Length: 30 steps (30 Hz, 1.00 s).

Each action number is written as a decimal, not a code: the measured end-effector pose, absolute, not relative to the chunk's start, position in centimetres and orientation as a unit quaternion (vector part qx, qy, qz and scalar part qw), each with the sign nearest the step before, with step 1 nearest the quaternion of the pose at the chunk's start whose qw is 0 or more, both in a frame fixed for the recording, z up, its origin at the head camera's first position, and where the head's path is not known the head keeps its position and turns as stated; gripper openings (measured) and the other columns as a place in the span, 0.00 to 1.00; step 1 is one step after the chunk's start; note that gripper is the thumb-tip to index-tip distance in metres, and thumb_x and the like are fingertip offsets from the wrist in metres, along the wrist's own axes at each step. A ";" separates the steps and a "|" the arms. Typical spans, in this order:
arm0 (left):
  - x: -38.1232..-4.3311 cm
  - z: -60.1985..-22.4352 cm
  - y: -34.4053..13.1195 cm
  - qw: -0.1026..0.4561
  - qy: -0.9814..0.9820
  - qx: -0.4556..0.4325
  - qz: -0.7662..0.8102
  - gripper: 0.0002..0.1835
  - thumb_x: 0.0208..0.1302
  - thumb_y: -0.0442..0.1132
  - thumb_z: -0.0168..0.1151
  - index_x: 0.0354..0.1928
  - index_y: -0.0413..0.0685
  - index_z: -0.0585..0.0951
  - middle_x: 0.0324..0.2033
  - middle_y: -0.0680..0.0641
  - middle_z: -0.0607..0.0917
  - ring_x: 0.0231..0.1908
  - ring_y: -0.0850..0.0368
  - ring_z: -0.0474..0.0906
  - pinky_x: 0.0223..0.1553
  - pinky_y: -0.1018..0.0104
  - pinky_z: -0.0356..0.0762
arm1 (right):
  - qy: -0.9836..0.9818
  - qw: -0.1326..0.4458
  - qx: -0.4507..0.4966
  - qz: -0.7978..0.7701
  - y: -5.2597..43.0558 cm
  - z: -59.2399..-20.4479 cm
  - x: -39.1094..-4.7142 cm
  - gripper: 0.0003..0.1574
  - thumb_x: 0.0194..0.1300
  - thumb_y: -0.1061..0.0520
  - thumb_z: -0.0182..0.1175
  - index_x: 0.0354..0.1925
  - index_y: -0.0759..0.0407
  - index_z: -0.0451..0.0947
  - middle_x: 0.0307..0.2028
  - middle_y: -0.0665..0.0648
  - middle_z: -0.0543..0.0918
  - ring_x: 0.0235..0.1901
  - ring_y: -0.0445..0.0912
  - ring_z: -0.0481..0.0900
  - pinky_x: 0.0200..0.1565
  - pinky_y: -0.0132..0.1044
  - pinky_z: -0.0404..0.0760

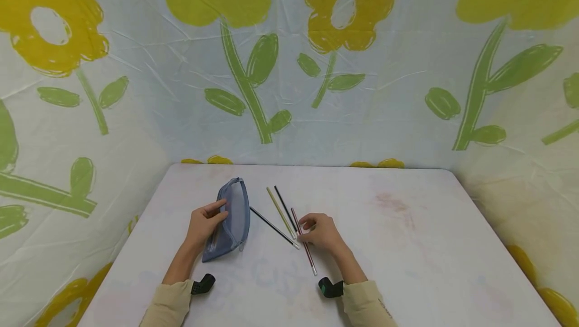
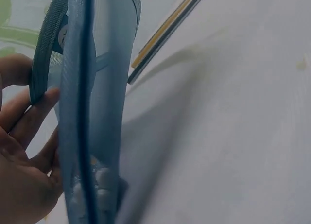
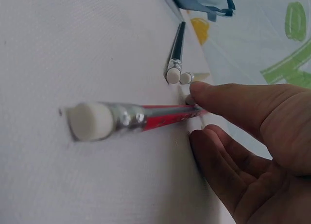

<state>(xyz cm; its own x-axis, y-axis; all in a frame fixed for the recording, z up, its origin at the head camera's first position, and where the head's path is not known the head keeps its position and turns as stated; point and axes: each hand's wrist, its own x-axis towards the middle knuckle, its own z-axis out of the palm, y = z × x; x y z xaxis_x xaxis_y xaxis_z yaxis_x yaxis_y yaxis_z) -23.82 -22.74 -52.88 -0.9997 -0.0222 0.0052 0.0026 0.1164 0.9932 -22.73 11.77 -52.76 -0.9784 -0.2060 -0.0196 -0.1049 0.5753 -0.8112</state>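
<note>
My left hand (image 1: pixel 202 224) pinches the side of a blue see-through pencil case (image 1: pixel 235 211), with the thumb on its near face. The case stands tilted on edge, and whitish shapes show blurred through its lower part in the left wrist view. My right hand (image 1: pixel 322 231) is over a red pencil (image 3: pixel 165 116) with a white eraser. Its thumb and fingers are bent on either side of the pencil, with gaps visible between. Left of it lie a yellow pencil (image 1: pixel 279 211) and a black pencil (image 1: pixel 285 207). Another dark pencil (image 1: pixel 273 226) slants from the case toward them.
The white table (image 1: pixel 429 246) has faint reddish stains on its right half. Behind and beside it hangs a cloth (image 1: pixel 384 106) printed with yellow flowers. Dark wrist cameras, such as the right one (image 1: pixel 330 288), sit near both beige sleeves.
</note>
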 end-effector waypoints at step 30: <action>-23.7 -54.2 -24.8 0.009 -0.733 -0.024 -0.680 0.24 0.63 0.28 0.63 0.61 0.31 0.75 0.56 0.32 0.78 0.53 0.65 0.76 0.49 0.73 0.74 | 0.899 0.073 -0.095 -0.421 12.9 -52.3 -23.0 0.19 0.43 0.68 0.75 0.38 0.59 0.87 0.26 0.53 0.80 0.26 0.43 0.73 0.29 0.35 0.74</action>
<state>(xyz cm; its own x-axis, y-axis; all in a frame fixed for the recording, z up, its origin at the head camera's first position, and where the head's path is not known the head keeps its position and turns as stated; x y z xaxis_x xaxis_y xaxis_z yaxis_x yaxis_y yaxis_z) -23.71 -24.81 -54.25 -0.9987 0.0227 0.0463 0.0479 0.0751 0.9960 -22.97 12.85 -52.32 -0.9715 -0.2314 -0.0512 -0.1089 0.6280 -0.7705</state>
